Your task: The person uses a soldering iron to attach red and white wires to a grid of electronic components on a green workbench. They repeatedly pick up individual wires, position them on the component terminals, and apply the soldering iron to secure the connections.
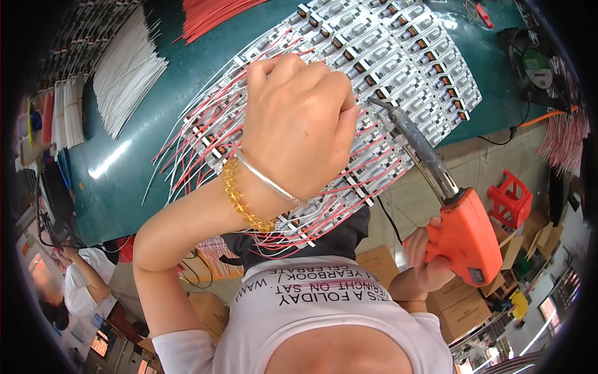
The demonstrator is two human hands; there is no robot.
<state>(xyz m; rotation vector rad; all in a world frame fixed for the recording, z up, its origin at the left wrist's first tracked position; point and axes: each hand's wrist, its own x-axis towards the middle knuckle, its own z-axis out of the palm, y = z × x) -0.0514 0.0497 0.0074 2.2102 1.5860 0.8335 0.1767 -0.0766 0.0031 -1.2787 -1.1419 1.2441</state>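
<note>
My left hand (302, 118) is closed, knuckles up, over a large panel of small white circuit boards (430, 71). Its fingertips are hidden beneath it, so what they hold cannot be seen. In my right hand (427, 258) is an orange soldering gun (470, 237), gripped by its handle. The gun's metal barrel slants toward the far left, its dark tip over the boards just right of my left hand. Thin red and white wires (177, 156) spread from the boards on the panel's left and near sides.
A bundle of white wires (124, 78) and a bundle of red wires (215, 15) lie on the green table (115, 159). At the right are a small black fan (536, 68) and a red stool (511, 199). Another person (84, 274) sits at lower left.
</note>
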